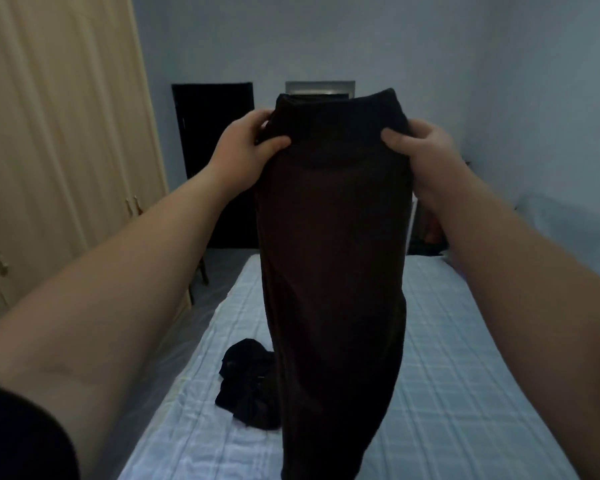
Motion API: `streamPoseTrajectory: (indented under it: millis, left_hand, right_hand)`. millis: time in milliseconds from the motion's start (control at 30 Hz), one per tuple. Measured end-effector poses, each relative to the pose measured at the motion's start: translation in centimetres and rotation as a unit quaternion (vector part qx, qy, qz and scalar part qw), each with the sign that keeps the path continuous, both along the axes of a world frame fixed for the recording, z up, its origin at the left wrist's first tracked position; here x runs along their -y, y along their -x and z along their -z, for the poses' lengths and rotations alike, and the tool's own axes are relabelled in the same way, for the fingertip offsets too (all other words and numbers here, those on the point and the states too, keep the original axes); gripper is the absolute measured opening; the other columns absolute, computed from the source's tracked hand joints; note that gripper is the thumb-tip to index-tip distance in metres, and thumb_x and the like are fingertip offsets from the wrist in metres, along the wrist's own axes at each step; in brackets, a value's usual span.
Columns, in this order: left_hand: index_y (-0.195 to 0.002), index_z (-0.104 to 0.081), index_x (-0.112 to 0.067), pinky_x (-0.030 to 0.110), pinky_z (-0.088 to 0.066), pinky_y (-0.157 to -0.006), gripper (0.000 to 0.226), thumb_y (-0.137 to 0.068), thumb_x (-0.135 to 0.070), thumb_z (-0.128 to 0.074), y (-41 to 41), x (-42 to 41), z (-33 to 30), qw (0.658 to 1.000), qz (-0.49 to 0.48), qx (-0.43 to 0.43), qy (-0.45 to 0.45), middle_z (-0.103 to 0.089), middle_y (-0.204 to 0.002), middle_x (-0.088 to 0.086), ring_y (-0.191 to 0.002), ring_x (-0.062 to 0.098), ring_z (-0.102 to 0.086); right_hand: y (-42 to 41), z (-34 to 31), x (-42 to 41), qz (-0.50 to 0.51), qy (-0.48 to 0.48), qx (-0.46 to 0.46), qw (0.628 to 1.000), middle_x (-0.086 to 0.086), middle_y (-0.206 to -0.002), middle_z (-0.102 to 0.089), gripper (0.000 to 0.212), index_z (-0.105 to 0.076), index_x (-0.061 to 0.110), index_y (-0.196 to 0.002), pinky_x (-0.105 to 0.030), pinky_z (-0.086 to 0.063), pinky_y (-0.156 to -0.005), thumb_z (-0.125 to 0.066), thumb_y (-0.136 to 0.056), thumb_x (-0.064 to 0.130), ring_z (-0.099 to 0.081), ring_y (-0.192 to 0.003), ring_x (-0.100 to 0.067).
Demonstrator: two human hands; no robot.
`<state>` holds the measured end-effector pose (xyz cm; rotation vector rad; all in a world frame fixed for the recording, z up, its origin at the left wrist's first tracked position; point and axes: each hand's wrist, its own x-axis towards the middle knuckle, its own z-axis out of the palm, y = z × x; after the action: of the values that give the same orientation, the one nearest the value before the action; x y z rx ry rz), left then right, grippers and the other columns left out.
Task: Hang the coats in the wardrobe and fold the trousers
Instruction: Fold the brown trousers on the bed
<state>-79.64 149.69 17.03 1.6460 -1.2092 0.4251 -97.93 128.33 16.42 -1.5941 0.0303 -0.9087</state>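
Here my left hand (248, 142) and right hand (421, 143) pinch the waistband of the dark trousers (333, 254), fingers closed on the cloth, holding them up over the bed (465, 393). A black garment (248, 386) lies crumpled on its pale checked cover. The cream wardrobe (56, 133) stands shut at my left, against bluish walls.

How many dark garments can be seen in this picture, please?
2. The dark trousers hang above the bed, held at the waistband by the left hand and the right hand. A crumpled black garment lies on the bed, partly hidden behind them; more may be hidden.
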Motion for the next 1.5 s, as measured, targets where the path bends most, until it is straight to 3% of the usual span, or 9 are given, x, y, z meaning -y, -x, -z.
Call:
streamPoseTrajectory:
  millis: [300,500,700,900,1067,1167,1233,1400,1500]
  left_hand:
    - [-0.116,-0.065,-0.008,0.028,-0.056,-0.077,0.023,-0.098,-0.021,-0.059,3.6,-0.8,-0.2,0.954,0.219,-0.203,-0.008,-0.073,-0.100,0.003,-0.090,0.016,-0.071]
    - [-0.113,-0.065,-0.008,0.025,-0.055,-0.073,0.025,-0.100,-0.027,-0.054,2.5,1.6,1.7,0.923,0.258,-0.283,-0.025,-0.073,-0.095,0.001,-0.085,0.012,-0.070]
    - [-0.127,-0.061,-0.012,0.038,-0.054,-0.093,0.034,-0.098,-0.029,-0.057,-2.8,6.9,7.0,0.927,0.175,-0.288,-0.164,-0.070,-0.119,0.004,-0.108,0.018,-0.067]
    - [-0.115,-0.065,-0.017,0.028,-0.057,-0.080,0.022,-0.095,-0.026,-0.063,-9.2,16.1,17.5,0.913,0.096,-0.328,-0.222,-0.073,-0.109,0.000,-0.101,0.015,-0.071]
    - [-0.114,-0.069,-0.020,0.025,-0.052,-0.085,0.022,-0.095,-0.029,-0.064,-15.7,25.3,27.5,0.892,0.010,-0.376,-0.249,-0.071,-0.109,-0.005,-0.103,0.010,-0.066]
    - [-0.109,-0.069,-0.018,0.006,-0.045,-0.060,0.018,-0.095,-0.028,-0.064,-19.7,31.2,33.5,0.890,-0.048,-0.387,-0.238,-0.067,-0.092,-0.011,-0.080,0.000,-0.061]
    - [-0.116,-0.067,-0.014,0.013,-0.044,-0.047,0.024,-0.094,-0.025,-0.065,-22.6,35.1,37.7,0.883,-0.097,-0.411,-0.208,-0.067,-0.091,-0.003,-0.063,0.005,-0.056]
    - [-0.152,-0.032,-0.018,0.023,-0.043,-0.094,0.059,-0.098,-0.014,-0.056,-26.4,40.5,48.8,0.858,-0.135,-0.472,-0.151,-0.037,-0.154,0.006,-0.132,0.016,-0.047]
    - [-0.155,-0.026,-0.022,0.026,-0.037,-0.110,0.058,-0.102,-0.016,-0.048,-24.9,39.7,55.5,0.836,-0.161,-0.495,-0.174,-0.034,-0.157,0.005,-0.138,0.018,-0.042]
  right_hand:
    - [3.7,-1.5,0.1,-0.085,-0.103,-0.048,0.990,-0.019,-0.128,-0.066,0.037,-0.061,0.001,-0.127,-0.047,-0.054,-0.098,-0.056,-0.092,0.011,-0.065,-0.115,-0.034]
    - [3.8,0.1,1.4,0.005,-0.041,-0.040,0.998,-0.014,-0.103,-0.076,0.018,-0.069,0.003,-0.108,-0.039,-0.058,-0.085,-0.064,-0.093,0.012,-0.073,-0.096,-0.029]
    - [0.5,5.9,6.4,0.035,-0.032,-0.117,0.992,-0.011,-0.107,-0.075,0.024,-0.069,0.005,-0.116,-0.038,-0.059,-0.087,-0.064,-0.093,0.007,-0.073,-0.098,-0.026]
    - [-7.1,16.8,16.9,0.045,-0.101,-0.240,0.964,-0.008,-0.111,-0.075,0.031,-0.074,0.011,-0.110,-0.044,-0.054,-0.097,-0.058,-0.087,-0.002,-0.070,-0.107,-0.027]
    - [-15.3,27.6,26.1,0.052,-0.115,-0.308,0.943,-0.002,-0.096,-0.077,0.017,-0.072,0.009,-0.105,-0.027,-0.057,-0.077,-0.067,-0.089,0.005,-0.074,-0.088,-0.012]
    - [-21.2,34.1,31.3,0.069,-0.114,-0.327,0.935,0.004,-0.092,-0.071,0.018,-0.068,0.013,-0.108,-0.010,-0.051,-0.056,-0.069,-0.091,0.008,-0.069,-0.069,0.005]
    - [-25.4,38.9,34.8,0.079,-0.123,-0.335,0.931,0.004,-0.093,-0.071,0.018,-0.069,0.014,-0.109,-0.014,-0.052,-0.059,-0.069,-0.091,0.009,-0.071,-0.081,-0.005]
    - [-32.8,51.0,39.1,0.137,-0.172,-0.324,0.920,-0.009,-0.141,-0.055,0.047,-0.053,0.010,-0.139,-0.034,-0.044,-0.109,-0.060,-0.093,0.000,-0.050,-0.131,-0.017]
    - [-33.0,58.3,37.2,0.104,-0.213,-0.337,0.911,-0.010,-0.144,-0.052,0.048,-0.047,0.009,-0.144,-0.039,-0.039,-0.115,-0.054,-0.098,0.002,-0.050,-0.131,-0.016]
